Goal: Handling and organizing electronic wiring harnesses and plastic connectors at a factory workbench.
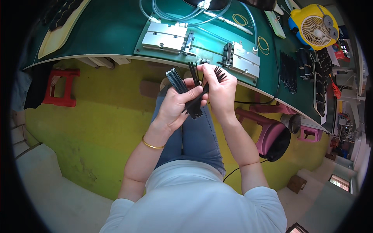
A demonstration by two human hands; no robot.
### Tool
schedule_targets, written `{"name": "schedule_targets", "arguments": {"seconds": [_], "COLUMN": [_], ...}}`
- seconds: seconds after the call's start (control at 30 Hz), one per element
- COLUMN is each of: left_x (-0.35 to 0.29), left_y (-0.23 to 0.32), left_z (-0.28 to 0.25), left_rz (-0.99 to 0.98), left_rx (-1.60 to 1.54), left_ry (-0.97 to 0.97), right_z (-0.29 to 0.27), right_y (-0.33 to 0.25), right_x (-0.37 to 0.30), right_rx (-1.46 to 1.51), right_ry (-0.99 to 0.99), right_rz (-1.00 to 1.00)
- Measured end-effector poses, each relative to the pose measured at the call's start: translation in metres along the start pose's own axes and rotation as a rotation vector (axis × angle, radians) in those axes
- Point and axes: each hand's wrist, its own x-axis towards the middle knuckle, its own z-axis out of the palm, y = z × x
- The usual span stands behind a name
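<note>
A bundle of thin black strands, like short cut wires with pale tips, sits in my left hand, its thumb pressed across them. Close beside it, my right hand pinches more black strands that fan out past its fingers. Both hands nearly meet over my lap, just short of the bench edge, and the strands cross between them. What the strands are exactly is too small to tell. Beyond my hands, a metal clamping fixture with a left block and a right block is mounted on the bench.
Clear air hoses loop over the green bench. Farther right lie a pile of black strands and a yellow fan. A yellowish tray is at far left. Below stand a red stool and a pink stool.
</note>
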Motion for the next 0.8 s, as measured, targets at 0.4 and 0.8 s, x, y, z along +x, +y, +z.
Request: {"name": "schedule_targets", "arguments": {"seconds": [0.4,0.8], "left_x": [0.004,-0.002], "left_y": [0.003,0.009], "left_z": [0.002,0.006], "left_rz": [-0.01,0.017], "left_rx": [0.027,0.104], "left_ry": [-0.017,-0.005], "right_z": [0.001,0.001], "right_y": [0.0,0.004], "right_x": [0.004,0.002], "right_rx": [0.102,0.074], "right_ry": [0.031,0.01], "right_rz": [0.029,-0.055]}}
